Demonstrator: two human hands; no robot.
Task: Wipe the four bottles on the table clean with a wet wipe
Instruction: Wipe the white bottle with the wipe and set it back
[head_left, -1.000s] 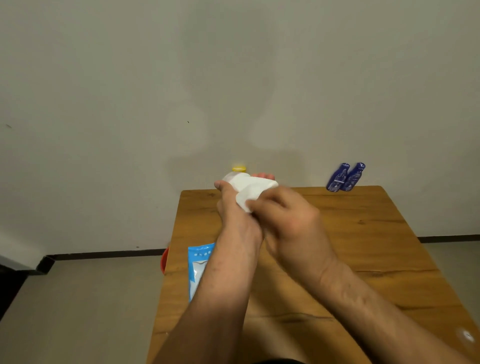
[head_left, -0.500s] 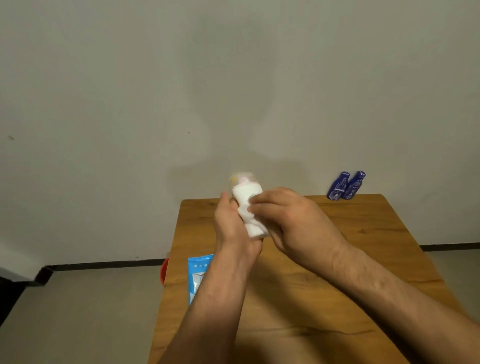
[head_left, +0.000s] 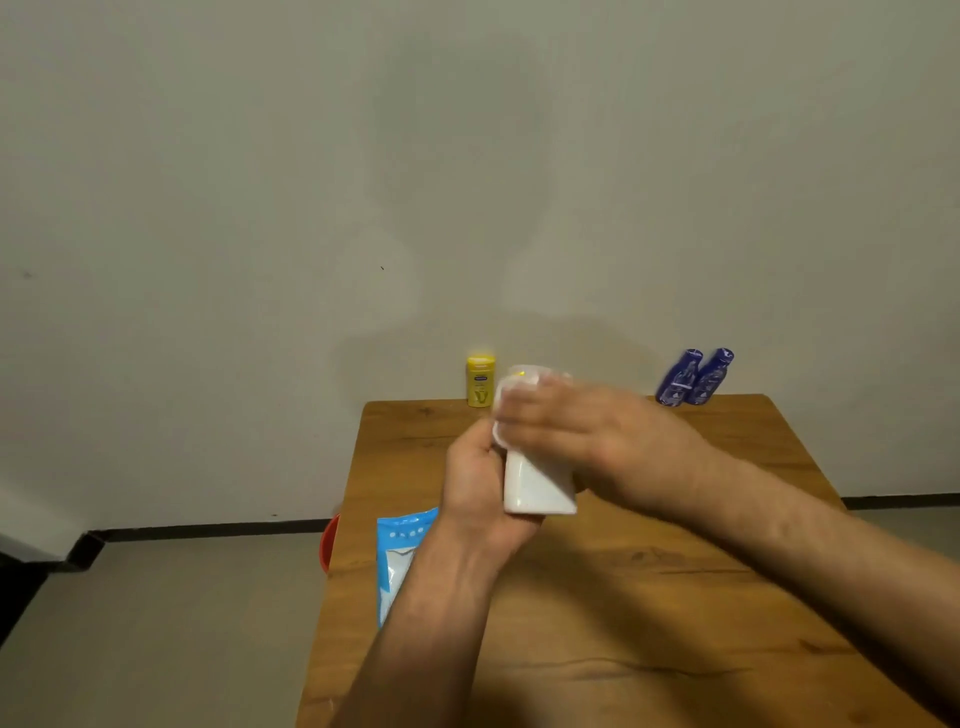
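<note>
My left hand (head_left: 475, 483) grips a white bottle (head_left: 537, 486) by its lower body, holding it above the wooden table (head_left: 649, 571). My right hand (head_left: 576, 431) covers the bottle's upper part and presses a white wet wipe (head_left: 506, 395) against it; the hand is blurred. A yellow bottle (head_left: 480, 381) stands at the table's far edge, left of my hands. Two dark blue bottles (head_left: 695, 377) stand side by side at the far right edge, against the wall.
A blue and white wet wipe pack (head_left: 400, 556) lies near the table's left edge, partly under my left forearm. Something red (head_left: 329, 543) shows just past the left edge, below table height. The wall rises right behind the table.
The white bottle has come lower and its base now shows below my right hand. My right hand slid up over the bottle's top with the wipe. The yellow bottle behind has come into sight.
</note>
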